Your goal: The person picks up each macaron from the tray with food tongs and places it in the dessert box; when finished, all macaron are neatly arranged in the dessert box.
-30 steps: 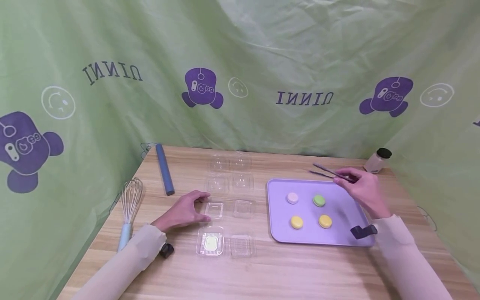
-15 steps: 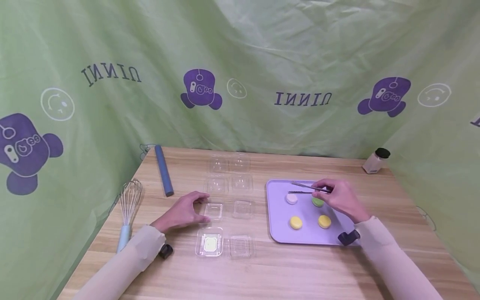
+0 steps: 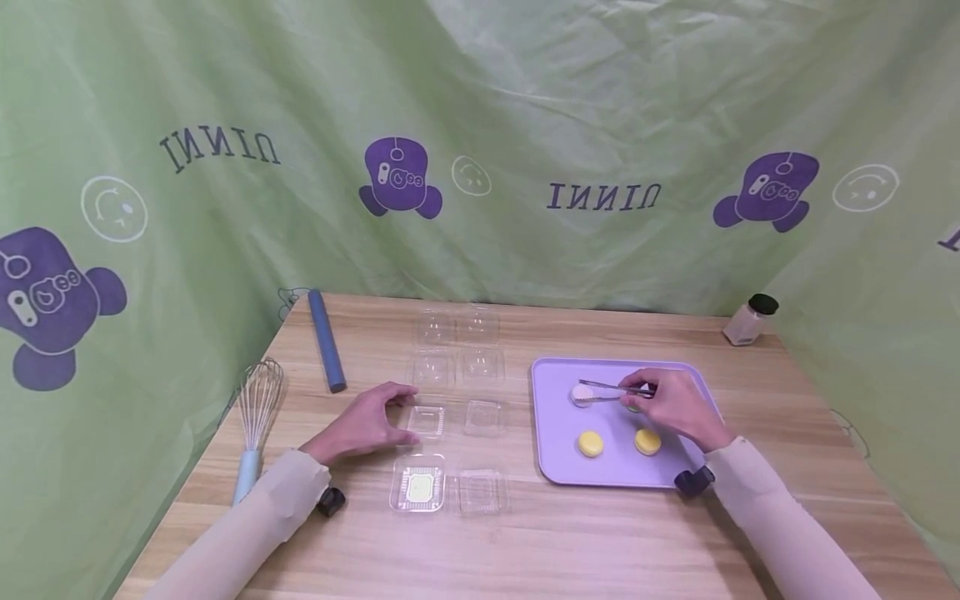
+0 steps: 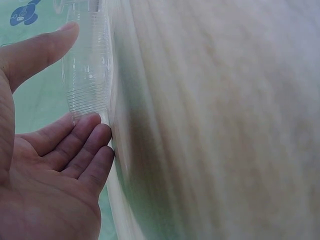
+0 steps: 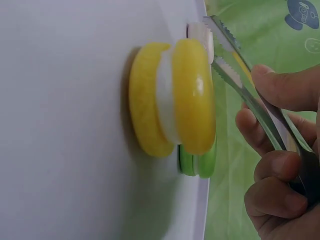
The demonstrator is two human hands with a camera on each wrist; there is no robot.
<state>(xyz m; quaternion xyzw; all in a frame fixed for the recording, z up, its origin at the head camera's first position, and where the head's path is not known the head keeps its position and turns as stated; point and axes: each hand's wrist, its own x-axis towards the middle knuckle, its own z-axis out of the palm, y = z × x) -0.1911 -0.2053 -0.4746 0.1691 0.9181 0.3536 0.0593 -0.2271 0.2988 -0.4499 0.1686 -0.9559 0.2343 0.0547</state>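
My right hand (image 3: 678, 408) grips a pair of metal tongs (image 3: 613, 386) over the lilac tray (image 3: 615, 473). Their two serrated arms stand spread, with the tips at the pink macaron (image 3: 579, 390). A green macaron (image 3: 633, 408) is partly hidden under this hand. Nearer the front edge of the tray lie two yellow macarons, the left one (image 3: 590, 443) and the right one (image 3: 647, 442). My left hand (image 3: 367, 425) stays beside a clear plastic box (image 3: 427, 422), thumb and fingers spread along its left side. In the left wrist view its fingertips (image 4: 92, 120) are right at the box wall.
More clear boxes and lids stand in two columns, including a front-left base (image 3: 418, 485) with a pale square in it. A blue rod (image 3: 326, 342) and a whisk (image 3: 255, 425) lie at the left. A black-lidded jar (image 3: 750, 321) stands at the back right.
My right hand has moved left with the tongs, from the tray's back right to the pink macaron, and lowered them. My left hand has stayed by the box.
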